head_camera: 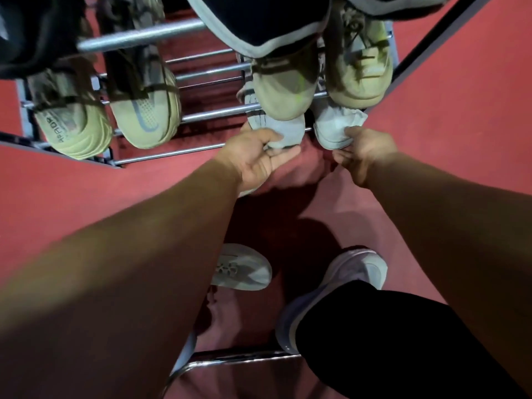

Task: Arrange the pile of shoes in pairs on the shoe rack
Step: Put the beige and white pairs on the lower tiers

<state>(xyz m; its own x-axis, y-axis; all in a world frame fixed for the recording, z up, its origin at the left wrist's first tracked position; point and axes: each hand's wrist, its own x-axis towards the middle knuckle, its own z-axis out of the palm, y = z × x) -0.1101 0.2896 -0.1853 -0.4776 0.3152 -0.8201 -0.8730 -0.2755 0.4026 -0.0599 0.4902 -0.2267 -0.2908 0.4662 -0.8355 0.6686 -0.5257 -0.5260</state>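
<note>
A metal shoe rack (201,113) with chrome bars stands in front of me on a red floor. Two pale grey shoes sit side by side on a lower tier. My left hand (256,159) grips the heel of the left grey shoe (276,131). The heel of the right grey shoe (336,128) is pinched by my right hand (362,154). Above them a beige pair (285,90) (359,70) rests on a higher tier. Another beige pair (72,125) (146,116) sits at the left of the rack.
My own feet in light sneakers (244,269) (345,280) stand on the red floor below the rack. A chrome tube frame (230,358) lies near my feet. Dark cloth (259,21) hangs over the rack's top.
</note>
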